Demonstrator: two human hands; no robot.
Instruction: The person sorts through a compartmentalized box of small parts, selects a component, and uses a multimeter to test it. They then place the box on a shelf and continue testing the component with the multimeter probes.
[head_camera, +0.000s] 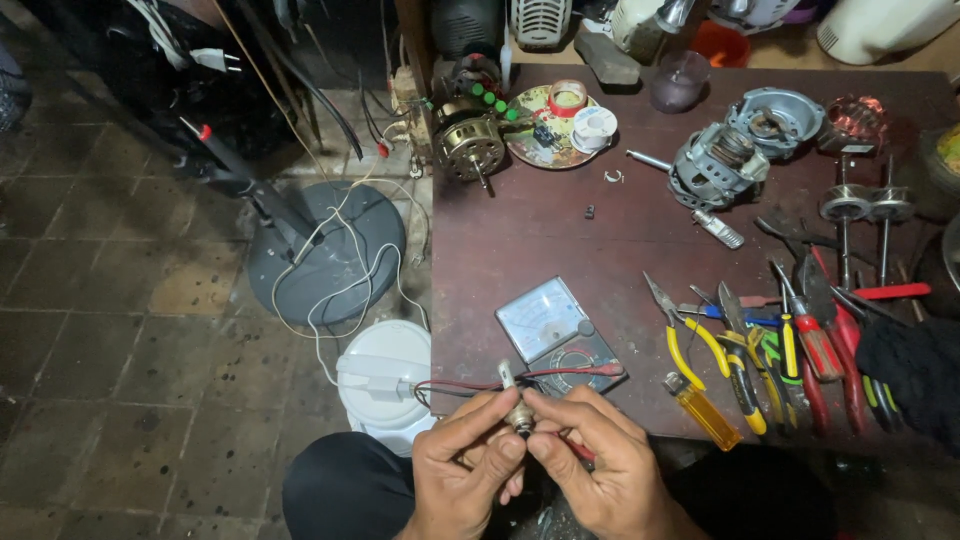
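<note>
Both hands (535, 450) pinched around a small metal switch (515, 405), red lead (560, 375) touching, beside the meter (560, 335); testing underway.

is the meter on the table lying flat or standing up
Lying flat. The analog meter rests on its back on the dark red table, dial facing up, just beyond the left hand and right hand.

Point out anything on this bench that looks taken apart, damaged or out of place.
The motor at the back lies dismantled, its round end cover set apart beside it. Two bare rotor shafts lie loose nearby. Both hands, left hand and right hand, pinch a small metal part. Nothing looks spilled.
</note>
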